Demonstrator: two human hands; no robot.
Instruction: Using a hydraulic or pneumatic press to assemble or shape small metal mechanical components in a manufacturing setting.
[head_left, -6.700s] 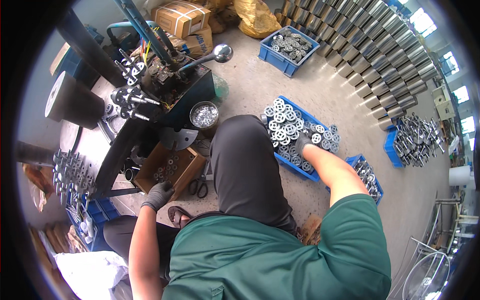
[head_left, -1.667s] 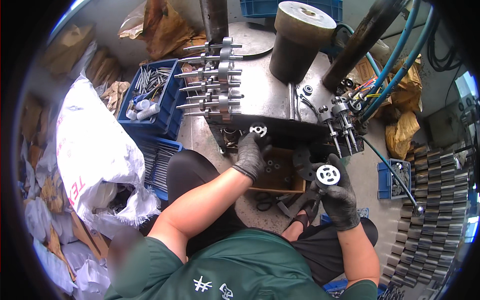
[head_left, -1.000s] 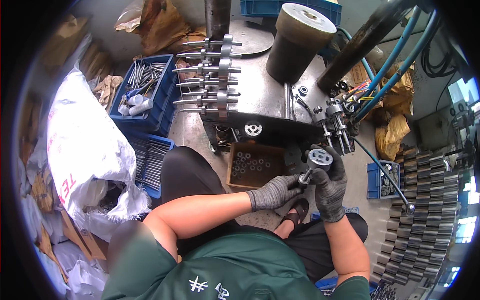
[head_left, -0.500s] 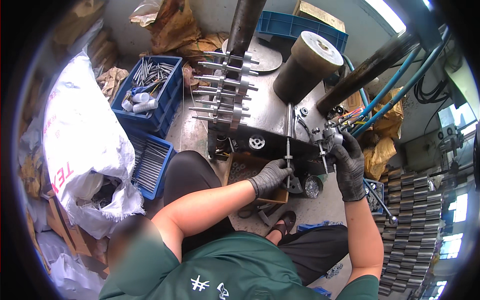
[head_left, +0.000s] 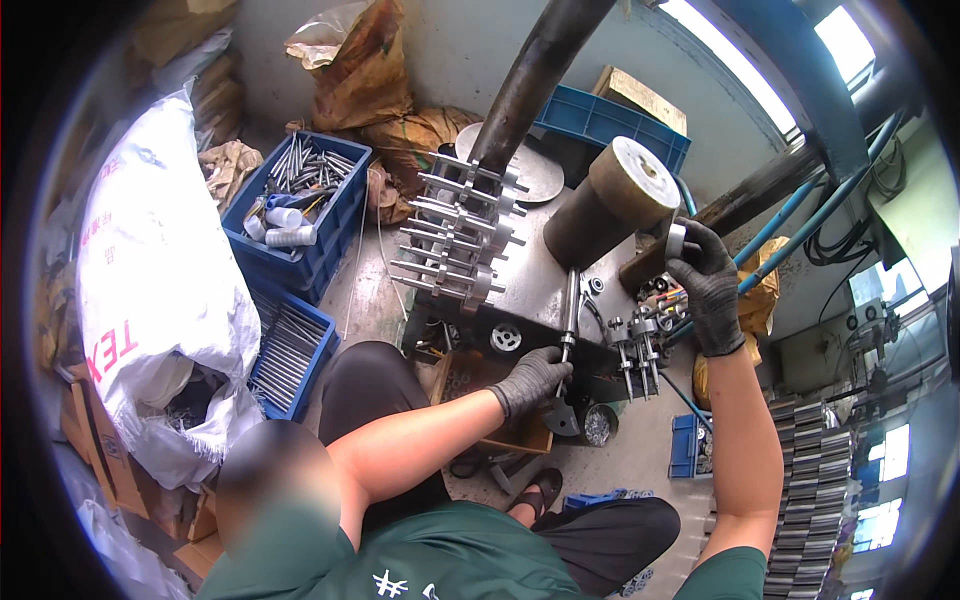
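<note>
My left hand [head_left: 533,381], in a dark grey work glove, is closed round the lower part of a thin metal shaft [head_left: 569,340]. The shaft's upper end runs into a rod below a large dark cylinder [head_left: 590,215] with a pale round end face. My right hand [head_left: 712,290], gloved too, is raised beside that cylinder. Between its thumb and fingers sits a short silver metal ring [head_left: 676,240], partly hidden by the glove. Below it, several shafts with round collars [head_left: 633,345] stand at the bench edge.
Left of the cylinder, shafts with discs are stacked in a row [head_left: 462,235] on the metal bench [head_left: 530,290]. Blue crates [head_left: 335,235] of metal parts and a white woven sack [head_left: 160,270] lie further left. Thick posts and blue hoses [head_left: 790,245] rise at right.
My right hand has moved up and away from the shafts at the bench edge, with the metal ring in its fingers. My left hand still grips the shaft.
</note>
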